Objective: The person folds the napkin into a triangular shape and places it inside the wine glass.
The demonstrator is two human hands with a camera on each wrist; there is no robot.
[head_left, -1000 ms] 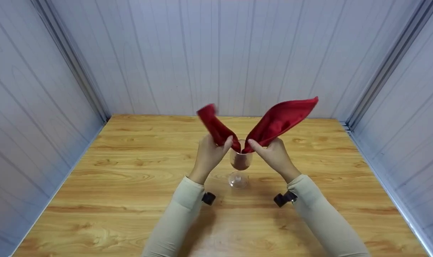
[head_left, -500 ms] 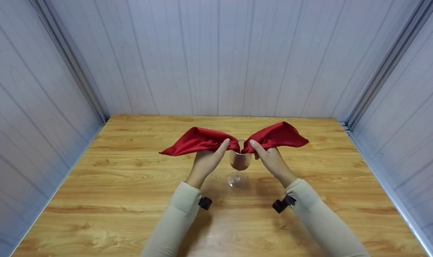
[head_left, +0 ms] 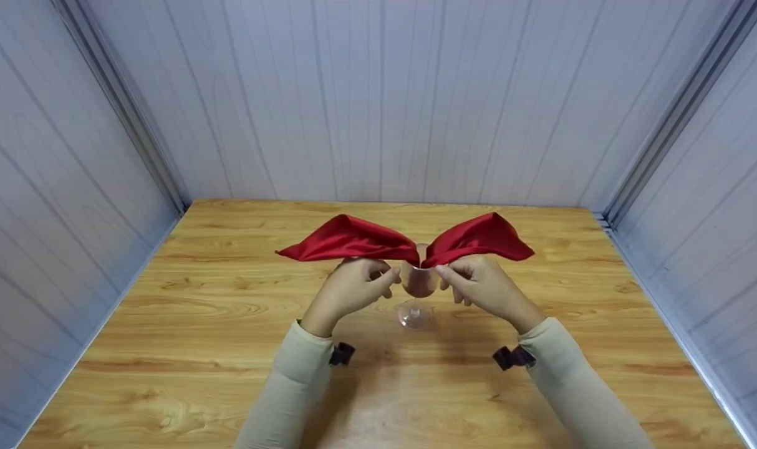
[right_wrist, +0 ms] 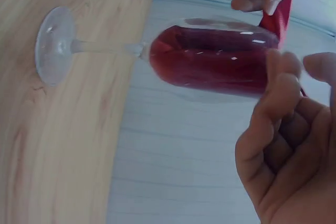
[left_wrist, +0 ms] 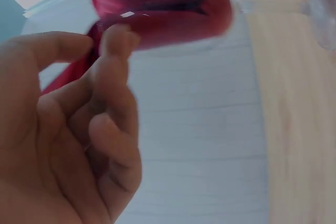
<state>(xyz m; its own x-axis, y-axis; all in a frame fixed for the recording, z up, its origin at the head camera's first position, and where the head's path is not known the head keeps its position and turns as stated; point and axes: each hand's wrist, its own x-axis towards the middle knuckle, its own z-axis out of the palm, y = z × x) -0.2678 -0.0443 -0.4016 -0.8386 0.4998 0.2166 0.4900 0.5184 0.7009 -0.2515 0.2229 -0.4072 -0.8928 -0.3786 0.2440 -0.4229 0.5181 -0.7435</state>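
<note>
A stemmed wine glass [head_left: 419,288] stands upright on the table between my hands. A red satiny napkin [head_left: 353,239] is tucked into its bowl, and two pointed wings spread from the rim to left and right. Red folds fill the bowl [right_wrist: 210,59] in the right wrist view. My left hand [head_left: 352,288] is below the left wing, thumb and fingertips beside the bowl, fingers loosely bent. On the other side, my right hand [head_left: 486,288] has its fingertips at the rim under the right wing. A gap shows between thumb and forefinger in the right wrist view.
The glass's round foot [right_wrist: 55,45] rests on the wood-grain table [head_left: 197,349]. Pale panelled walls [head_left: 378,100] enclose the back and both sides. Each wrist carries a small black camera mount [head_left: 342,353].
The left wing has swung from raised to spread out leftward, and the right wing's tip has dropped. Both hands have let go of the folds and moved slightly down and apart.
</note>
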